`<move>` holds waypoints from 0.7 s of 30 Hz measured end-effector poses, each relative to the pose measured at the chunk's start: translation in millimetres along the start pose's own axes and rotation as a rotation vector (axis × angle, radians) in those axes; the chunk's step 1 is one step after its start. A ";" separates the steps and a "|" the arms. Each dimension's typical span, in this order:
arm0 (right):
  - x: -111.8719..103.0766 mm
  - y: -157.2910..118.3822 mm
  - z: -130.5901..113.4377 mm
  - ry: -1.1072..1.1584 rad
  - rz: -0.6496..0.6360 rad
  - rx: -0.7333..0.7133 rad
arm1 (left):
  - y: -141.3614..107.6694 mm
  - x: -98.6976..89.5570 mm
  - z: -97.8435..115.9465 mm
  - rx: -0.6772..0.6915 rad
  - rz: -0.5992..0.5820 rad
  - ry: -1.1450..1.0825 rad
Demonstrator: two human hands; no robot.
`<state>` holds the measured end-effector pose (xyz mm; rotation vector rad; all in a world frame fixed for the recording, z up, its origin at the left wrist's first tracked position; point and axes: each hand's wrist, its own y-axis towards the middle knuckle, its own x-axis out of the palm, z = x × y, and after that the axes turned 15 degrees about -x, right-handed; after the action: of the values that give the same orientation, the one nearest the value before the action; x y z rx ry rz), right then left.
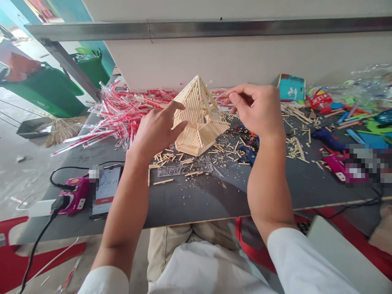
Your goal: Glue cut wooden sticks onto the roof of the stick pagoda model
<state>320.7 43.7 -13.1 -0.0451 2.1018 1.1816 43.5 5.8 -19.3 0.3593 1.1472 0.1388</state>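
A model pavilion (200, 136) made of thin wooden sticks stands upright on the dark table, with a pointed roof above a wider, flared lower tier. My left hand (157, 128) is at its left side, thumb and index finger apart; whether they touch the sticks I cannot tell. To the right of the roof, my right hand (255, 106) is raised with thumb and fingers pinched together. Anything between those fingertips is too small or hidden to make out. In front of the model lies a clear plastic ruler (183, 169), with cut stick pieces (163, 181) around it.
Red-and-clear plastic packets (119, 112) pile up at the back left. A phone (105, 192) and a pink power strip (73, 195) lie at the left edge. Blue-handled pliers (248, 154) rest right of the model; coloured scraps (364, 126) cover the far right.
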 end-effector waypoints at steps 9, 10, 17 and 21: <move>10.1 -0.3 16.2 0.127 0.197 0.103 | 0.7 -0.1 -0.2 0.001 0.002 0.008; 12.8 -0.1 16.1 0.154 0.172 0.106 | 0.7 0.2 -0.1 0.002 0.000 0.007; 42.7 1.6 24.1 0.426 0.025 0.164 | 0.9 3.0 -1.1 0.026 0.007 0.002; 51.2 2.9 26.8 0.424 0.072 0.160 | 0.8 2.6 -0.8 0.016 -0.001 0.003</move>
<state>296.7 81.0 -50.3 -0.1592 2.5825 1.1144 43.9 7.5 -21.5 0.3731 1.1524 0.1297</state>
